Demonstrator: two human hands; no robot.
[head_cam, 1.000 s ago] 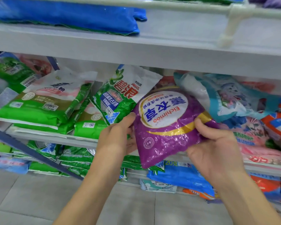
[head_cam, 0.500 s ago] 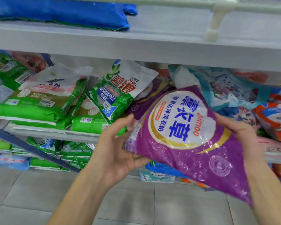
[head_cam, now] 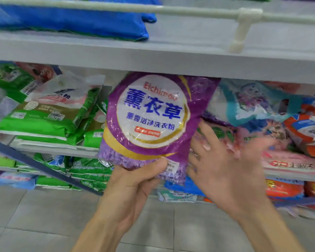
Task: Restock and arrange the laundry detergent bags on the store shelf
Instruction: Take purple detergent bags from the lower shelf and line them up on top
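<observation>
A purple detergent bag (head_cam: 149, 120) is held upright in front of the middle shelf (head_cam: 53, 147), pinched at its bottom edge by the left hand (head_cam: 135, 180). The right hand (head_cam: 224, 171), open and blurred, is held beside the bag. With one low grip, the bag could likely flop or slip.

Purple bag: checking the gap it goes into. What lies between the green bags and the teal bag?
Head view: only the purple bag, upright in the left hand.
</observation>
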